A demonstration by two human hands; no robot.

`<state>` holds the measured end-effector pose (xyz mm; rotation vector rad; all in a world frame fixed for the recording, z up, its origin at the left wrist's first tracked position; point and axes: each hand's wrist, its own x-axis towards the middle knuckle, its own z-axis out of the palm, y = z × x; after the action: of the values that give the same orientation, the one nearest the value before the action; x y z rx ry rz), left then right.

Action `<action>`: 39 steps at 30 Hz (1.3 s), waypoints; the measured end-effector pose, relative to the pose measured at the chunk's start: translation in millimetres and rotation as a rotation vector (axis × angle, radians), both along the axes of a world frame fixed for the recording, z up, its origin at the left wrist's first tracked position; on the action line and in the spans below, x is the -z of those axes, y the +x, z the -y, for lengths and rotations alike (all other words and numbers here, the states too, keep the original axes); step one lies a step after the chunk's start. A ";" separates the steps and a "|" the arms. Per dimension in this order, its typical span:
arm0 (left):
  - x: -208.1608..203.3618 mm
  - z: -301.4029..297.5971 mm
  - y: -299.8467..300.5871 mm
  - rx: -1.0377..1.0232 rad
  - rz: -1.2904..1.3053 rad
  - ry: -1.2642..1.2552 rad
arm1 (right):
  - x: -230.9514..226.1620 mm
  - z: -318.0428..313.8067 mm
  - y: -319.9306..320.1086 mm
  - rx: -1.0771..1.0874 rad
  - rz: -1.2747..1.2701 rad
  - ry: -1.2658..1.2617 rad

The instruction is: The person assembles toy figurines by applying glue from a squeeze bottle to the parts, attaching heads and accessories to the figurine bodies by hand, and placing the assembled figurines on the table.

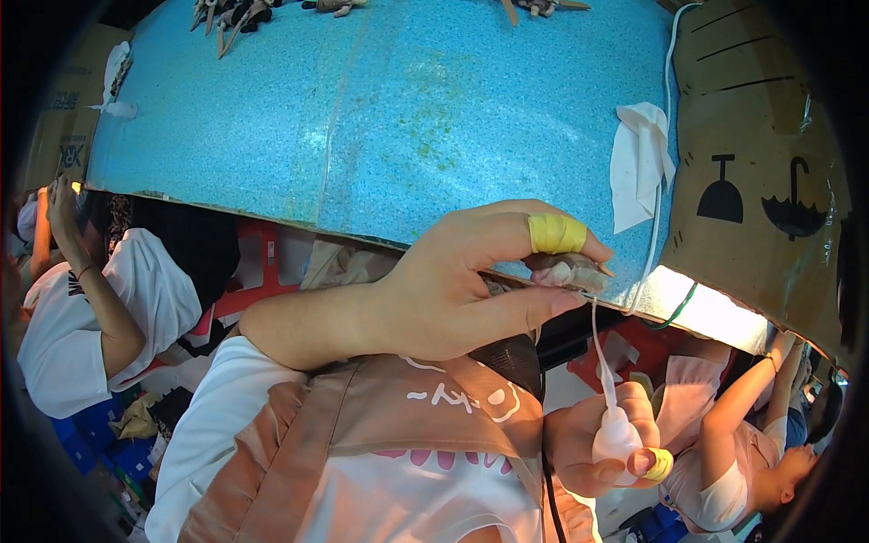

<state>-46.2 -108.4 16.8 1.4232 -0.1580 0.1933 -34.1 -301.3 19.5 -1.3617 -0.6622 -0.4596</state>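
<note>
My left hand (444,281) is closed above the near edge of the blue table, thumb and fingers pinching a small grey-brown piece (570,271) with a pinkish-white part. Much of that piece is hidden by the fingers, and I cannot make out its kind. Yellow tape wraps one finger. Lower down, my right hand (579,443) is wrapped round a small white squeeze bottle (615,434) with a long thin nozzle. Its tip points up at the piece, close to my left thumb; whether it touches I cannot tell. A right-hand digit also carries yellow tape.
The blue table (380,118) has several small brown figures (240,16) along its far side. A white cloth (641,163) and a white cord (668,81) lie beside the cardboard box (756,136) at right. People sit at both sides; a red stool (258,267) stands at left.
</note>
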 end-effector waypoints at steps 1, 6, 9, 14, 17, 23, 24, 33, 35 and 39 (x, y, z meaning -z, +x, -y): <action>0.0 -0.9 -0.1 0.003 0.009 0.023 | 0.8 1.4 0.5 0.002 0.000 0.000; -0.6 -1.5 0.1 0.027 0.012 0.088 | -0.4 -2.2 2.3 0.010 -0.010 0.031; -0.4 -0.6 -0.1 0.022 0.014 0.073 | 4.2 8.4 1.9 -0.060 -0.035 -0.004; -2.1 -1.8 0.8 0.032 0.021 0.083 | 4.4 14.5 -0.1 -0.086 -0.071 -0.024; -1.0 1.4 -2.1 0.034 -0.036 -0.011 | 0.6 4.2 1.9 -0.032 -0.045 -0.006; -0.3 0.7 -2.9 0.048 -0.063 -0.041 | 1.2 3.8 3.2 -0.030 -0.032 0.023; -1.0 0.2 -3.2 0.047 -0.063 -0.041 | 1.1 4.8 3.7 -0.054 -0.022 0.000; -7.3 -1.6 -4.8 0.075 -0.173 -0.002 | 6.2 0.9 3.2 -0.077 0.036 0.078; -7.5 -0.7 -4.8 0.087 -0.193 -0.009 | 5.0 -0.9 4.6 -0.070 0.040 0.052; -7.2 1.1 -5.7 0.059 -0.180 -0.088 | 2.3 1.6 3.0 -0.062 -0.001 0.025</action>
<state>-51.9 -109.5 24.0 1.3393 -0.0432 0.0225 -31.1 -302.9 17.2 -1.3144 -0.6939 -0.4166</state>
